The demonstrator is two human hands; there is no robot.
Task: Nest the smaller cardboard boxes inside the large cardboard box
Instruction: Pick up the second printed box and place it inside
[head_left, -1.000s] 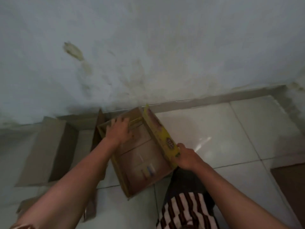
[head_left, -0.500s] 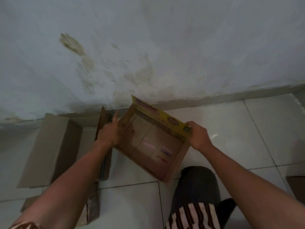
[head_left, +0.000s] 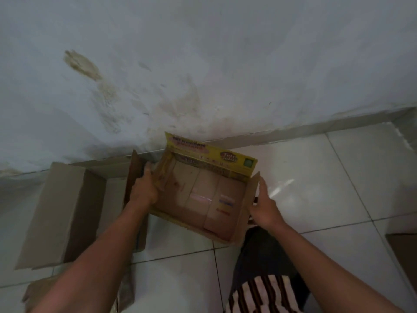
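A small open cardboard box (head_left: 203, 199) with yellow printed flaps is held above the tiled floor, its opening facing me. My left hand (head_left: 144, 190) grips its left wall. My right hand (head_left: 264, 206) presses flat against its right flap, fingers extended. The large plain cardboard box (head_left: 67, 211) lies open on the floor to the left, by the wall, with its flaps spread. Its right flap (head_left: 133, 177) stands just behind my left hand.
A stained white wall (head_left: 203, 64) rises right behind the boxes. My knee in dark cloth and a striped garment (head_left: 266, 267) are below the small box. Another brown cardboard piece (head_left: 404, 251) shows at the right edge, and a crumpled flap (head_left: 45, 292) at lower left.
The small box has turned so its yellow flap faces the wall and its opening faces me. My right hand slid from the yellow flap's corner to the right side flap.
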